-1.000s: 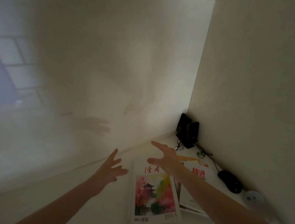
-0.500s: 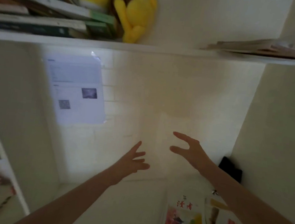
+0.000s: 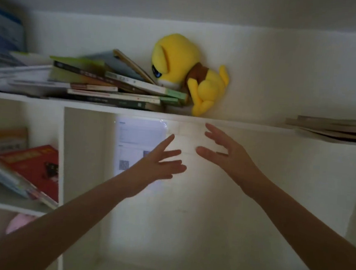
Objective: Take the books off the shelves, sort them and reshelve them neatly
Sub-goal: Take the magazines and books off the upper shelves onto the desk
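White top shelf (image 3: 237,123) carries untidy pile of books (image 3: 112,87), lying flat, spines toward camera, long axes running left-right; uppermost tilted up toward yellow plush toy (image 3: 188,71). Below shelf, left hand (image 3: 157,165) and right hand (image 3: 226,157) raised, fingers (image 3: 166,142) spread, holding nothing. Dim back wall (image 3: 275,185) bears printed sheet (image 3: 138,136).

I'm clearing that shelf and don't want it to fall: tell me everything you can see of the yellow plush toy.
The yellow plush toy is a soft animal with floppy ears, a blue eye, a pale muzzle and a brown garment at its neck. It lies tipped on the top shelf against the back wall, head down, muzzle resting on the messy book pile, one foot at the shelf's front edge.
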The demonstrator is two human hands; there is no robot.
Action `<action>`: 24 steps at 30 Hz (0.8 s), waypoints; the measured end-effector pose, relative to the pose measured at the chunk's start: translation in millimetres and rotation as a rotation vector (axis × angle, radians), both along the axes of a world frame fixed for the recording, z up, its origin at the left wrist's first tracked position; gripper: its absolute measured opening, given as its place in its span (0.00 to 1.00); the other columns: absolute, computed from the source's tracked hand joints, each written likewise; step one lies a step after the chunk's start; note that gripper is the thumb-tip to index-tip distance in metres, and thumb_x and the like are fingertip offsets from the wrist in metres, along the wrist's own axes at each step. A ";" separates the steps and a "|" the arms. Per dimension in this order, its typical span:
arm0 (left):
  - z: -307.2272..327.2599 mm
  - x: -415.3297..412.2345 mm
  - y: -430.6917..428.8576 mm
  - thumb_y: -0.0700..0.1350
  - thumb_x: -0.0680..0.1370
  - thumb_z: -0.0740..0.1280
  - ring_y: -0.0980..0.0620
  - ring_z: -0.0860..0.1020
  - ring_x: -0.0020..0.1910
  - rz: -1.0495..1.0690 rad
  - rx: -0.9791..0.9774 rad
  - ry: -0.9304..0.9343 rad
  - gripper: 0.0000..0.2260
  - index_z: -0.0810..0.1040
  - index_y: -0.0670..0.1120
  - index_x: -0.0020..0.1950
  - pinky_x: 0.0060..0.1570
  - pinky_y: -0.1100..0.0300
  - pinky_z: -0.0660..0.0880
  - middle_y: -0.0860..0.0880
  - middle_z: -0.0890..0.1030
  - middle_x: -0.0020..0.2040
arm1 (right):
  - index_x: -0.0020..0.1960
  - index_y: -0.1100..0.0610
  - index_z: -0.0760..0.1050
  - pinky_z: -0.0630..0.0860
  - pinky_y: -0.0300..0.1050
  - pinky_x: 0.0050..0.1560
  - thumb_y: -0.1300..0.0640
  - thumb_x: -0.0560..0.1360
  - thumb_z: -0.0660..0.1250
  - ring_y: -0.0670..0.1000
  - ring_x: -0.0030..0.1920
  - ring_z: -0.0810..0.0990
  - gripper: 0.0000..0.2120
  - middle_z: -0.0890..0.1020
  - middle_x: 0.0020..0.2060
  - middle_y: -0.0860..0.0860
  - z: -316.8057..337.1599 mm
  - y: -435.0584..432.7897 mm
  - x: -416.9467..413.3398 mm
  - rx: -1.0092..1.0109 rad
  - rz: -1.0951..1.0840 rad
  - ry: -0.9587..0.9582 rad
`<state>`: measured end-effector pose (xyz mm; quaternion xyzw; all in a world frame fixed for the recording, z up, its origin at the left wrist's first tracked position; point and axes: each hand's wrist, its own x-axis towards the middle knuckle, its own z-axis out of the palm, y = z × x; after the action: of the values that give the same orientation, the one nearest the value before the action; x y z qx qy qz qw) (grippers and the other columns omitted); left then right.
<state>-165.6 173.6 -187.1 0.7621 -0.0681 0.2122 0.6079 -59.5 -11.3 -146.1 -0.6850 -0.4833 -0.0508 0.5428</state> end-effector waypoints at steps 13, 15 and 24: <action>132.3 -82.5 72.0 0.44 0.72 0.69 0.50 0.78 0.59 0.352 -0.017 -0.283 0.40 0.50 0.59 0.77 0.52 0.55 0.79 0.48 0.76 0.62 | 0.75 0.41 0.56 0.65 0.55 0.69 0.37 0.67 0.69 0.48 0.71 0.66 0.41 0.66 0.73 0.47 115.5 111.3 -13.8 0.052 0.335 0.090; 142.1 -95.0 84.8 0.44 0.73 0.67 0.48 0.80 0.57 0.383 -0.011 -0.298 0.39 0.49 0.60 0.76 0.51 0.55 0.80 0.47 0.79 0.59 | 0.76 0.41 0.54 0.66 0.56 0.69 0.39 0.70 0.68 0.49 0.72 0.64 0.39 0.63 0.74 0.48 124.1 131.3 -18.4 0.059 0.353 0.082; 161.9 -112.5 113.3 0.51 0.72 0.66 0.51 0.79 0.53 0.441 -0.002 -0.215 0.39 0.47 0.62 0.76 0.42 0.60 0.80 0.48 0.71 0.67 | 0.76 0.41 0.54 0.70 0.62 0.66 0.39 0.73 0.66 0.53 0.73 0.62 0.37 0.60 0.75 0.47 144.5 192.1 -29.8 0.072 0.418 0.112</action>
<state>-278.0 287.0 -25.3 0.7309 0.0357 0.4196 0.5370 -89.4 180.8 -1.6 -0.5519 -0.5817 0.0839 0.5916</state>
